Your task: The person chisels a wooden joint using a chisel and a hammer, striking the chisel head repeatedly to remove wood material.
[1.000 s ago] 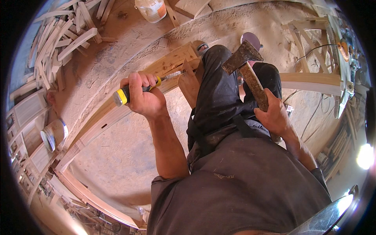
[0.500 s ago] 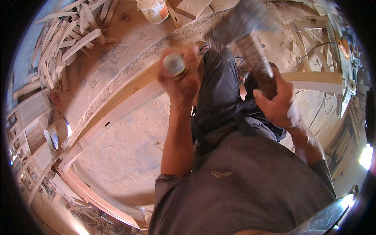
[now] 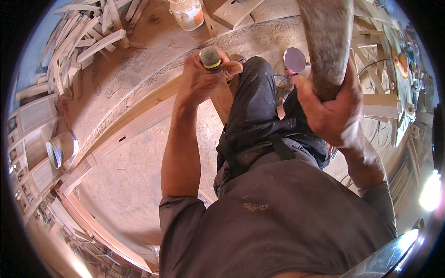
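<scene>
My left hand [image 3: 197, 76] is closed around a chisel [image 3: 210, 57], whose round, worn handle end with a yellow band points up. Its blade is hidden below my fist. A wooden piece [image 3: 223, 103] shows beneath that hand, beside my bent knee. My right hand [image 3: 334, 116] grips the wooden handle of a mallet [image 3: 329, 39], raised close to the camera. The mallet's upper part runs out of the picture at the top.
A long timber frame [image 3: 134, 113] stretches across the dusty floor at left. Wood offcuts [image 3: 99, 39] lie heaped at far left. One bucket [image 3: 187, 16] stands at the back, another [image 3: 62, 149] at left. Beyond my knee is a round purplish disc [image 3: 295, 60].
The mallet has come up nearer the camera, and my right hand has risen with it. My left hand and the chisel have shifted slightly up in view. The purplish disc has come into sight.
</scene>
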Demonstrator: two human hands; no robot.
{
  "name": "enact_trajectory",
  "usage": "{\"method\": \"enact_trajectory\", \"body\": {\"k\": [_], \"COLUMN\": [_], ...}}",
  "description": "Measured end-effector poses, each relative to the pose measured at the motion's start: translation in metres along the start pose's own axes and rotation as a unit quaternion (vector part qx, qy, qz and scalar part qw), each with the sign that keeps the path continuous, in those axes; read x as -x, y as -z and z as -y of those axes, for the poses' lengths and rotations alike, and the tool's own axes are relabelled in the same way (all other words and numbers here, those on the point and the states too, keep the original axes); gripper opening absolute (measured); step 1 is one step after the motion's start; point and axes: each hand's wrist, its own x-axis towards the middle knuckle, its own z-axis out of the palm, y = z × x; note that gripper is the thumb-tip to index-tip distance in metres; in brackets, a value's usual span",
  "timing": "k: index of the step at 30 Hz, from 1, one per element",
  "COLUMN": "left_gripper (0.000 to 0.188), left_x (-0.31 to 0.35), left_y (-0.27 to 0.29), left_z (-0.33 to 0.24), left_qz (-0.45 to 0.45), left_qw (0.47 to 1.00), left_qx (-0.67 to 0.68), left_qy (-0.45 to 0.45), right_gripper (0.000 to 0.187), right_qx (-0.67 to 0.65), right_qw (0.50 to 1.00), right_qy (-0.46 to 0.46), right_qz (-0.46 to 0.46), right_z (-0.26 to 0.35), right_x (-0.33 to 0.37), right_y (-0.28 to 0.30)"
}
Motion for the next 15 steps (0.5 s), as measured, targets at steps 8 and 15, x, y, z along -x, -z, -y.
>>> {"method": "enact_trajectory", "body": {"k": [8,15], "left_gripper": [0.025,0.013], "left_x": [0.002,0.018], "left_y": [0.004,0.025], "left_z": [0.007,0.039], "left_qz": [0.018,-0.093], "left_qw": [1.0,0.988], "left_qx": [-0.012,0.086], "left_qy": [-0.003,-0.09], "right_gripper": [0.026,0.017], "right_qx": [0.163,-0.12], "right_qw": [0.973,0.989], "right_qy": [0.137,-0.037], "right_qz": [0.091,-0.072], "right_z": [-0.019,0.018], "right_x": [-0.005,0.009], "right_y": [0.004,0.014]}}
